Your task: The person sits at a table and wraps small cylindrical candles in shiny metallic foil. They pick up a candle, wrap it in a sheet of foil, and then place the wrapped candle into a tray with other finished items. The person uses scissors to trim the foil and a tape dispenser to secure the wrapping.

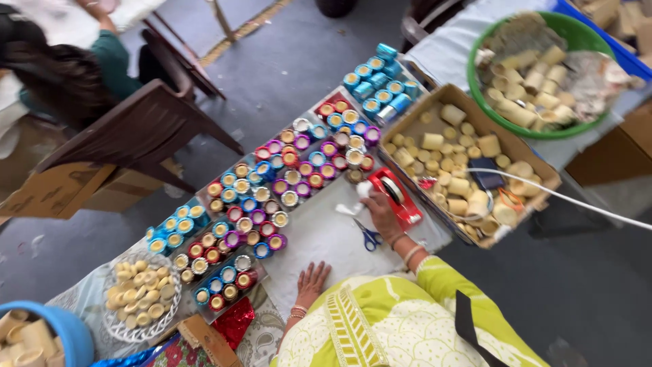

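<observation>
My left hand (312,277) lies flat with fingers spread on a white sheet (326,234) covering the table. My right hand (384,207) reaches farther out and pinches a small white piece (364,189) right beside a red tape dispenser (397,194). Blue-handled scissors (369,238) lie on the sheet just under my right wrist. Rows of small round spools (272,183) in blue, red, pink and silver stand packed together beyond both hands.
A cardboard box (536,163) of cream rolls sits right of the dispenser, with a green basin (475,81) of similar rolls behind it. A white wire basket (139,292) and a blue bucket (64,326) are at the near left. Another person (61,68) sits by a brown chair (146,126). A white cable (577,204) crosses the box.
</observation>
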